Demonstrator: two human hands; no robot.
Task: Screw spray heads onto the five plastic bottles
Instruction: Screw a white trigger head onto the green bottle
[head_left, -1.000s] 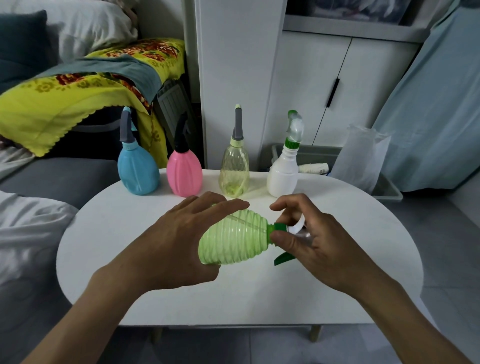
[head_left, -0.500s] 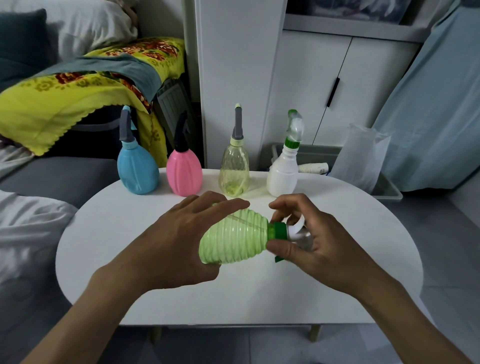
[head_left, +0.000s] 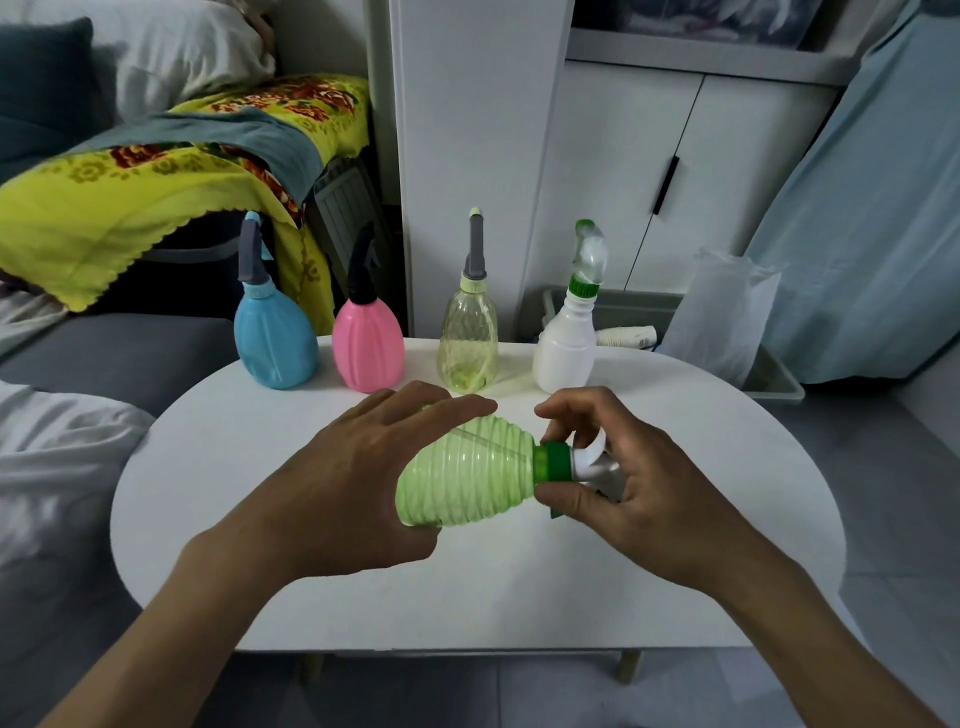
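Observation:
My left hand (head_left: 358, 483) grips a ribbed light green bottle (head_left: 467, 480), held on its side above the white table (head_left: 519, 592). My right hand (head_left: 634, 483) pinches the dark green collar (head_left: 551, 461) of a white spray head (head_left: 589, 462) at the bottle's neck. Along the table's far edge stand a blue bottle (head_left: 274, 343), a pink bottle (head_left: 368, 345), a clear yellow bottle (head_left: 467, 345) and a white bottle (head_left: 566, 345), each upright with a spray head on top.
A grey sofa with a yellow blanket (head_left: 130, 208) lies to the left. Behind the table are a white cabinet (head_left: 623, 171), a grey bin (head_left: 769, 374) with a plastic bag (head_left: 722, 317), and a blue curtain (head_left: 872, 208) at the right.
My right thumb and fingers have shifted round the green collar, and more of the collar and white head now shows. The green trigger below my hand is now mostly hidden. The bottle stays put.

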